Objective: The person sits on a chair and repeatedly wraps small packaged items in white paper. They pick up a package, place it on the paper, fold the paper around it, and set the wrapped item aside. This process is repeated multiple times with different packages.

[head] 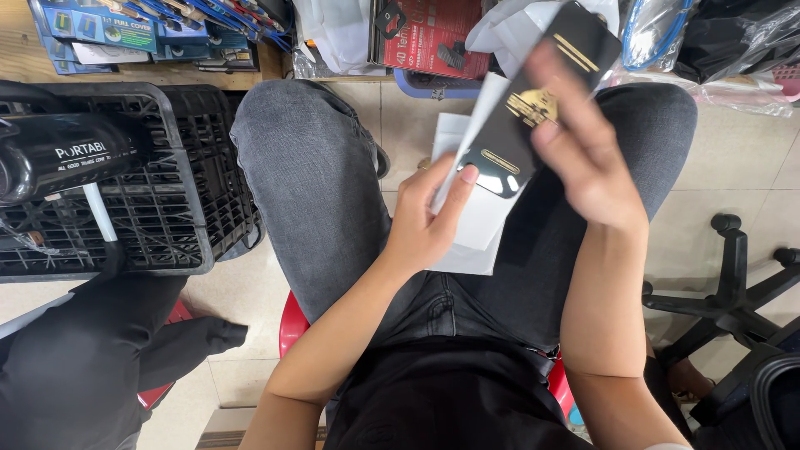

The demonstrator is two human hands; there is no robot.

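black glossy card: the black glossy card (533, 100) with gold markings is held tilted above the lap, up and right of the white sleeve, its lower end meeting the sleeve's upper edge
black crate: the black plastic crate (179, 192) stands far left of the card, beside the left knee, with a black cylindrical device (62, 154) lying on it; well apart from the hands
left hand: the left hand (425, 221) pinches the white sleeve (479, 221) just below the card, thumb on top; a light grasp on the paper edge only
right hand: the right hand (579, 158) is closed around the card from the right, fingers across its face; blurred, so how firm the hold is cannot be told
office chair base: a black chair base (733, 292) sits lower right of the card, on the tiled floor (733, 167)
risk: the glossy card could slip from the fingers and drop between the knees onto the tiles; fingers on its face may smudge it; a one-edge pinch could crease the sleeve
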